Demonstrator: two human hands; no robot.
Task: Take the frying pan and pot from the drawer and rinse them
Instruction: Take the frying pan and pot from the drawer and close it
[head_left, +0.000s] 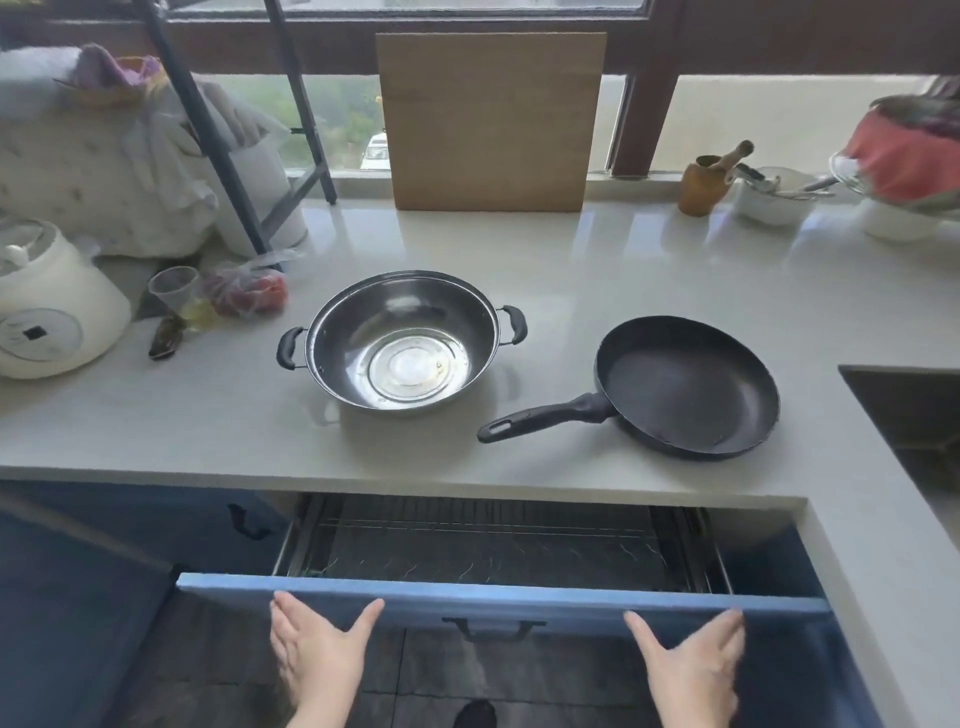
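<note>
A steel pot (402, 343) with two black side handles stands on the pale counter (156, 421). To its right lies a black frying pan (685, 384), its handle pointing left toward the pot. Below the counter edge a blue drawer (498, 597) is pulled partly out, and its wire rack holds nothing. My left hand (317, 649) and my right hand (691, 660) lie flat against the drawer front, fingers straight and thumbs spread, one on each side of the drawer's black handle (493, 626).
A dark sink (914, 415) sits at the counter's right edge. A wooden cutting board (491, 119) leans on the window behind. A white rice cooker (47, 306), a plastic cup and bagged items crowd the left; bowls and a wooden jar stand at back right.
</note>
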